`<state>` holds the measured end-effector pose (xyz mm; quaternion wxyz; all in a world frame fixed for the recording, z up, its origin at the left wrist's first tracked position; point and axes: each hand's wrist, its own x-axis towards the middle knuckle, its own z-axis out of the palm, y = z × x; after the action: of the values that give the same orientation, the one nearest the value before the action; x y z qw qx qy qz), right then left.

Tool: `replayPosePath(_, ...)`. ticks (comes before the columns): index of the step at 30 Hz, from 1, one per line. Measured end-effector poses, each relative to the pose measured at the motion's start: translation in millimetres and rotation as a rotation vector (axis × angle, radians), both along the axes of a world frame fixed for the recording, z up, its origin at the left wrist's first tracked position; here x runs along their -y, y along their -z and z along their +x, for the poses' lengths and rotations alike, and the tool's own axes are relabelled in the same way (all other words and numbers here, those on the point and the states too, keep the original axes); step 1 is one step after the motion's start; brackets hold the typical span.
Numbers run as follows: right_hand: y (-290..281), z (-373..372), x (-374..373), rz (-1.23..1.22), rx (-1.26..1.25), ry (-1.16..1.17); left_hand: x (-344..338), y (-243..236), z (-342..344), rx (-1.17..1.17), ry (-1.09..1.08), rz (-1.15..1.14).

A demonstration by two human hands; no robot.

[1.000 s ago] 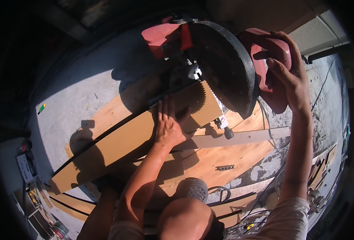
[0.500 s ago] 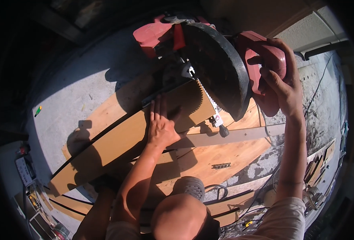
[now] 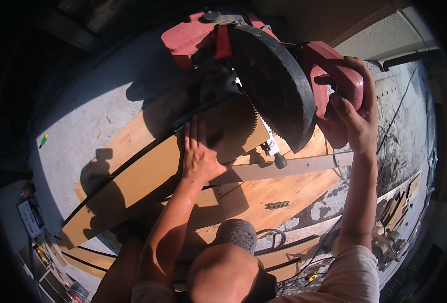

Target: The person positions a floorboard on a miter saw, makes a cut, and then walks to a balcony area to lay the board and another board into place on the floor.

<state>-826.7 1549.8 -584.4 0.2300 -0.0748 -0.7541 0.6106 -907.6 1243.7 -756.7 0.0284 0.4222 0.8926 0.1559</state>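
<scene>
My right hand [image 3: 357, 108] is wrapped around the red handle [image 3: 347, 83] of a miter saw, with the thumb by the handle's opening. The dark round blade guard [image 3: 276, 86] hangs over the right end of a long tan board [image 3: 143, 171]. A toothed shadow falls across that end; whether the blade touches the board I cannot tell. My left hand [image 3: 201, 159] lies flat on the board, left of the blade, fingers stretched toward its far edge and the dark fence [image 3: 190, 118]. A white part with a black knob [image 3: 280, 161] shows below the guard.
Plywood [image 3: 284, 187] lies under the saw, with a grey strip [image 3: 269, 171] across it. My shoe [image 3: 239, 235] and knee are close below the board. Cables and wood offcuts [image 3: 397, 212] lie to the right. A green-and-yellow tool [image 3: 43, 141] is on the floor at left.
The saw head has come down slightly, and its shadow covers more of the board's end. My right hand moved with the handle. My left hand stays flat on the board. The view has shifted a little.
</scene>
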Motion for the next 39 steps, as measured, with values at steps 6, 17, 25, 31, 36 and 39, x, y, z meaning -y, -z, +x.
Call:
replayPosePath(6,-2,0,-2,0.001,-0.006,-0.009,1,-4,-3,-0.008,0.021,0.010)
replayPosePath(17,-15,-13,-2,0.001,0.028,-0.014,-2,-1,0,-0.009,0.023,-0.005)
replayPosePath(25,-16,-18,-3,0.119,-0.007,-0.026,1,3,0,-0.020,0.035,0.033)
replayPosePath(31,-15,-19,1,0.147,-0.028,0.017,0,4,-1,-0.062,0.030,0.059)
replayPosePath(36,-16,-20,-1,0.132,-0.011,-0.007,-1,4,0,-0.053,0.028,0.048)
replayPosePath(39,-18,-20,-2,0.135,-0.029,-0.005,-1,3,0,-0.043,0.017,0.035)
